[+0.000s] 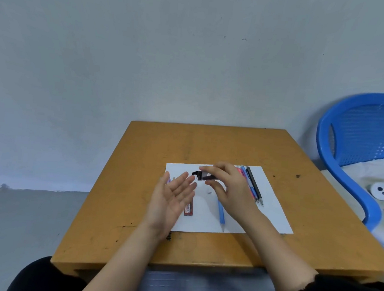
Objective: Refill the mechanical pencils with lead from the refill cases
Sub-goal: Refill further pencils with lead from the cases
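The left hand (173, 198) is held above the white paper sheet (271, 205), palm turned up and toward the right, fingers straight and together, grasping nothing. The right hand (233, 191) is raised just beside it and pinches a lead refill case (201, 175) between thumb below and fingers above. This case is translucent with a dark cap end, and that end points left toward the left hand's fingertips; whether the cap is open cannot be told. A second refill case (188, 210) is red and lies flat on the sheet near its front edge, its far end hidden behind the left hand. A blue mechanical pencil (222, 214) lies on the sheet just right of the red case, below the right wrist, tip toward the front edge. A row of pencils (253, 186) lies side by side on the right part of the sheet — pink, blue and black barrels, partly covered by the right hand, tips pointing toward the person. A pale purple item (168, 180) shows behind the left hand's fingers; it is too hidden to identify. The sheet rests on a worn wooden table (144, 164). A blue plastic chair (351, 133) stands to the right of the table.
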{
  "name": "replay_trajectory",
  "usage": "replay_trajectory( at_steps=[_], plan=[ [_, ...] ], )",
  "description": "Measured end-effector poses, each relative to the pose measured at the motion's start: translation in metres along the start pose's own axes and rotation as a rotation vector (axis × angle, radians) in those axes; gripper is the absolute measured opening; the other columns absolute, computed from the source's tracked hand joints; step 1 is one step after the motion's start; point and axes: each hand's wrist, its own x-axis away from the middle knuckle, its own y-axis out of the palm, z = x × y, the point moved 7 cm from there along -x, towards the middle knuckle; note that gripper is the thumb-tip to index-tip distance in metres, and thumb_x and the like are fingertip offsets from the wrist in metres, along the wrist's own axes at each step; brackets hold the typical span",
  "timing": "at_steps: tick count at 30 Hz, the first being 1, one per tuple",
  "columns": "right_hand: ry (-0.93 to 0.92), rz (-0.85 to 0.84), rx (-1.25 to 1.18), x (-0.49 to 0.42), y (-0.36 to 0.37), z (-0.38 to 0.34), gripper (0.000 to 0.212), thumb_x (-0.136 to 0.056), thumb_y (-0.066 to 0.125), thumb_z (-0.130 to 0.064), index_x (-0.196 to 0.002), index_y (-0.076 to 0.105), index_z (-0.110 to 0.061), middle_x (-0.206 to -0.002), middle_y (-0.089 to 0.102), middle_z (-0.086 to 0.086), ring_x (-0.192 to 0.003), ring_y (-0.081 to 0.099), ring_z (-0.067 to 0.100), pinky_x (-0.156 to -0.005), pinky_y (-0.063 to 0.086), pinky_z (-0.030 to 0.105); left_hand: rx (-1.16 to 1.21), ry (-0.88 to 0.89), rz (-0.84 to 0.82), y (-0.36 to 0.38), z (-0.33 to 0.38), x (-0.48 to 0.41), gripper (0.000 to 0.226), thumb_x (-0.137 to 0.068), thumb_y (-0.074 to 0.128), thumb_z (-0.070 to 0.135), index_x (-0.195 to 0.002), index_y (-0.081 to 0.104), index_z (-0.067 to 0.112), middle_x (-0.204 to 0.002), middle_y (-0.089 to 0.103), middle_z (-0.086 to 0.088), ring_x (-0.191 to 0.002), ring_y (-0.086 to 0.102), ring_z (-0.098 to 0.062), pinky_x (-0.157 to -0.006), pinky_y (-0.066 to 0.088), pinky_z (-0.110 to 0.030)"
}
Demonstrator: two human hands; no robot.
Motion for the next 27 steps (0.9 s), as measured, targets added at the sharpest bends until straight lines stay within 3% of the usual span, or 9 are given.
replay_trajectory(
  at_steps=[2,4,6,14,16,18,21,26,27],
  plan=[
    [-0.07,-0.002,0.069,0.003,-0.001,0.001,0.041,-0.081,0.061,0.011,-0.117,0.066,-0.009,-0.098,0.059,0.012,-0.09,0.054,0.014,-0.084,0.046,0.007,0.219,-0.116,-0.014,0.001,-0.002,0.005,0.061,-0.097,0.037,0.049,-0.124,0.055,-0.003,-0.125,0.06,-0.024,-0.118,0.058,-0.037,-0.104,0.043,-0.044],
    [-0.128,-0.008,0.112,0.005,-0.002,0.0,0.044,-0.081,0.058,0.013,-0.12,0.064,-0.007,-0.098,0.059,0.014,-0.088,0.058,0.022,-0.077,0.057,0.025,0.336,-0.166,-0.034,0.001,-0.001,0.009,0.068,-0.096,0.037,0.052,-0.127,0.05,-0.008,-0.126,0.057,-0.029,-0.119,0.055,-0.042,-0.101,0.046,-0.049],
    [-0.173,0.002,0.167,0.005,-0.005,-0.002,0.054,-0.08,0.058,0.014,-0.129,0.056,-0.01,-0.098,0.061,0.014,-0.087,0.06,0.025,-0.073,0.058,0.034,0.39,-0.195,-0.053,0.003,0.002,0.012,0.072,-0.095,0.038,0.052,-0.128,0.048,-0.01,-0.127,0.056,-0.033,-0.119,0.054,-0.044,-0.093,0.048,-0.053],
    [-0.232,0.055,0.171,0.002,-0.016,-0.002,0.105,-0.076,0.066,0.018,-0.151,0.012,-0.03,-0.095,0.062,0.009,-0.085,0.056,0.021,-0.073,0.054,0.034,0.441,-0.267,-0.098,0.012,0.003,0.02,0.072,-0.095,0.038,0.049,-0.126,0.046,-0.016,-0.125,0.053,-0.038,-0.119,0.051,-0.051,-0.088,0.045,-0.059],
    [-0.241,0.065,0.173,0.002,-0.017,-0.002,0.102,-0.075,0.067,0.017,-0.151,0.016,-0.029,-0.096,0.062,0.009,-0.087,0.054,0.019,-0.074,0.053,0.032,0.446,-0.267,-0.104,0.014,0.004,0.02,0.071,-0.095,0.038,0.048,-0.124,0.047,-0.016,-0.125,0.054,-0.038,-0.116,0.053,-0.051,-0.088,0.046,-0.058],
    [-0.267,0.071,0.204,0.001,-0.018,-0.002,0.086,-0.074,0.067,0.018,-0.144,0.036,-0.02,-0.097,0.063,0.009,-0.09,0.054,0.019,-0.075,0.053,0.032,0.445,-0.262,-0.1,0.015,0.004,0.02,0.071,-0.096,0.037,0.048,-0.124,0.048,-0.016,-0.124,0.054,-0.038,-0.114,0.054,-0.05,-0.087,0.046,-0.057],
    [-0.326,0.063,0.289,0.0,-0.016,0.001,0.058,-0.069,0.07,0.02,-0.119,0.065,-0.01,-0.099,0.065,0.01,-0.094,0.057,0.022,-0.074,0.054,0.032,0.427,-0.265,-0.095,0.015,0.004,0.019,0.071,-0.097,0.036,0.048,-0.124,0.047,-0.017,-0.123,0.054,-0.038,-0.112,0.055,-0.049,-0.086,0.047,-0.057],
    [-0.319,0.07,0.228,0.001,-0.017,-0.002,0.067,-0.076,0.066,0.017,-0.134,0.048,-0.011,-0.098,0.064,0.009,-0.094,0.056,0.022,-0.079,0.052,0.033,0.406,-0.28,-0.089,0.015,0.004,0.019,0.072,-0.097,0.035,0.048,-0.126,0.045,-0.017,-0.125,0.053,-0.038,-0.113,0.055,-0.05,-0.087,0.047,-0.057],
    [-0.328,0.082,0.24,0.001,-0.018,-0.002,0.063,-0.076,0.066,0.017,-0.131,0.053,-0.011,-0.098,0.064,0.009,-0.094,0.056,0.022,-0.077,0.053,0.034,0.409,-0.281,-0.089,0.016,0.005,0.02,0.072,-0.097,0.035,0.048,-0.126,0.045,-0.017,-0.125,0.053,-0.038,-0.114,0.055,-0.05,-0.087,0.046,-0.057]
  ],
)
